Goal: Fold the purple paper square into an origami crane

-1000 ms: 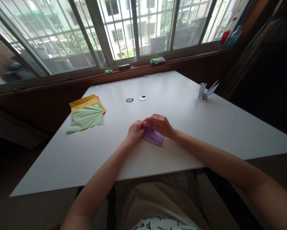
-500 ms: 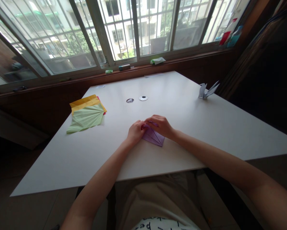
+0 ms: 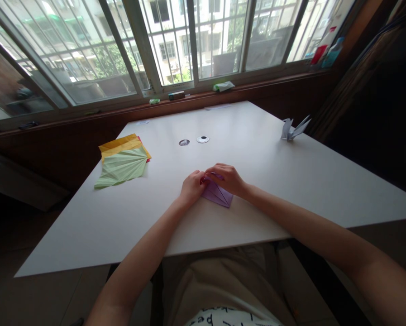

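Purple paper (image 3: 219,195) lies flat on the counter (image 3: 291,181), near-centre — left hand (image 3: 191,186) and right hand (image 3: 227,178) both pinch its far-left corner, fingertips together; sheet extends near-right, under the right hand.

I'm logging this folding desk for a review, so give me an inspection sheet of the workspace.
Surface: white rectangular table, matte.
Job's things: purple creased paper sheet, flat.
Clutter: green, yellow and red folded paper stack; white paper crane; two small round discs.
Grips: left hand and right hand press the purple sheet.
Cables: nothing seen.
Surroundings: barred window; bottles on sill.
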### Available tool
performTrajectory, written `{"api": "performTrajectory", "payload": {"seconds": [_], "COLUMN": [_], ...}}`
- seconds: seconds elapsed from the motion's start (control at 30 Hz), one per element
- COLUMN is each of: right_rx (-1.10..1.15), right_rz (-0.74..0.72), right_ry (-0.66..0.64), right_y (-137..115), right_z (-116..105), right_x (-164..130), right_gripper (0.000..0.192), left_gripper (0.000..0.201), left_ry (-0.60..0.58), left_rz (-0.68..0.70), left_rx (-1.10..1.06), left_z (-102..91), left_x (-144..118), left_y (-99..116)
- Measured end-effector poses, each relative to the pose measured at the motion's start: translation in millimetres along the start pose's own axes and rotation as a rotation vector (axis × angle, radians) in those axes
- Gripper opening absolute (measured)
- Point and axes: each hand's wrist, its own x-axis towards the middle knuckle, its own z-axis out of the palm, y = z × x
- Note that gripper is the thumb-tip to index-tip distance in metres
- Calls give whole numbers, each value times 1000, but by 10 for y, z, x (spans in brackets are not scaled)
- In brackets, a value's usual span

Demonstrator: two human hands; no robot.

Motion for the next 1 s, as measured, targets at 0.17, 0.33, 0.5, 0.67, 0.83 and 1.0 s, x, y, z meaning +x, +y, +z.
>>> {"api": "performTrajectory", "payload": {"seconds": [0.17, 0.33, 0.5, 0.67, 0.83, 1.0], "right_rx": [-16, -42, -17, 41, 73, 73], "right_rz": [7, 6, -5, -33, -13, 3], "right_ry": [-49, -76, -68, -8, 4, 2], "right_y": [39, 62, 58, -16, -52, -33], "right_z": [25, 40, 36, -12, -52, -43], "right_x": [-15, -23, -20, 3, 11, 2], "right_gripper": [20, 21, 21, 22, 25, 28], "left_gripper": [13, 13, 13, 15, 12, 14], "left_ry": [-27, -30, -25, -9, -3, -2], "left_rz": [-15, 0, 8, -4, 15, 25], "left_rx": [19, 28, 18, 30, 34, 50], "left_z": [-18, -16, -18, -8, 5, 17], "left_x": [-4, 3, 0, -3, -4, -2], "left_y": [25, 19, 28, 32, 18, 5]}}
